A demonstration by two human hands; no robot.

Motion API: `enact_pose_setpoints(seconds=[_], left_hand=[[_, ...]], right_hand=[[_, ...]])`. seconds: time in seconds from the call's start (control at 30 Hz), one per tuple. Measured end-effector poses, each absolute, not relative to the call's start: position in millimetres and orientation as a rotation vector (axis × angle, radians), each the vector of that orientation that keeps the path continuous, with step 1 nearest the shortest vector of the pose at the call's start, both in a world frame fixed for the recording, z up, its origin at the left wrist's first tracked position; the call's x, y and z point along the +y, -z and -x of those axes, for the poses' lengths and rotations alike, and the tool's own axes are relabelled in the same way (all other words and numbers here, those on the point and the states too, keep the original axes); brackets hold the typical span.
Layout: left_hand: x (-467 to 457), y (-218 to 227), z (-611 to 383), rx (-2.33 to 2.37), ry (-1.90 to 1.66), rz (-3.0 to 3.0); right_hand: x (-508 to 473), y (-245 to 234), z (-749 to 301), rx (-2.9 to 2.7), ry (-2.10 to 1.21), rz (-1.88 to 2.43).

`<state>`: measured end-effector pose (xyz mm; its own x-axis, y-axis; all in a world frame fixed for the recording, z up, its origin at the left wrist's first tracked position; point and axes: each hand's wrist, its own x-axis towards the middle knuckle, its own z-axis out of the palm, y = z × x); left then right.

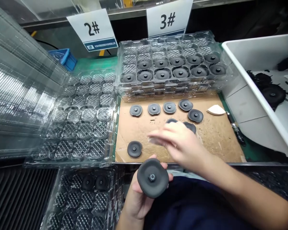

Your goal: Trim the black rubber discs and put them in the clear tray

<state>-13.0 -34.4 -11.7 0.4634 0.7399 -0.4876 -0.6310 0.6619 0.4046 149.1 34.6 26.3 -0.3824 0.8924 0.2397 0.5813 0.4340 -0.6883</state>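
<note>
My left hand [137, 198] is closed around a round dark grey rubber disc [153, 178] with a small metal hub, holding it up near my body at the bottom centre. My right hand [180, 142] hovers over the brown cardboard sheet [216, 134], fingers pinched on a small pale object I cannot make out; it is motion-blurred. Several more discs [154, 109] lie in a row on the cardboard, one lone disc [134, 149] at its near left, and two [189, 126] partly hidden behind my right hand.
A clear plastic tray [170, 62] under the "3#" sign holds discs in its front rows. An empty clear tray [84, 118] lies left under "2#", beside a tall tray stack [16, 95]. A white bin [261, 92] with black parts stands right. A pen-like tool [236, 129] lies by the cardboard.
</note>
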Motion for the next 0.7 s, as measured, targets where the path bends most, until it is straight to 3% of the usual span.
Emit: enact_pose_setpoints(seconds=[0.13, 0.27, 0.4, 0.57, 0.7], left_hand=[[-35, 6, 16, 0.582, -0.897, -0.098], [-34, 3, 19, 0.51, -0.871, -0.107], [-32, 11, 18, 0.609, -0.965, -0.443], [-24, 31, 7, 0.985, -1.098, -1.721], [-19, 31, -5, 0.904, -1.035, -1.927]], right_hand=[[56, 39, -149, -1.855, -0.877, 1.495], [40, 81, -143, -1.731, -0.798, 1.526], [9, 67, -153, -1.653, -0.787, 1.471], [-25, 43, -175, -1.534, -0.997, 1.454], [-40, 26, -190, -1.344, -1.047, 1.479]])
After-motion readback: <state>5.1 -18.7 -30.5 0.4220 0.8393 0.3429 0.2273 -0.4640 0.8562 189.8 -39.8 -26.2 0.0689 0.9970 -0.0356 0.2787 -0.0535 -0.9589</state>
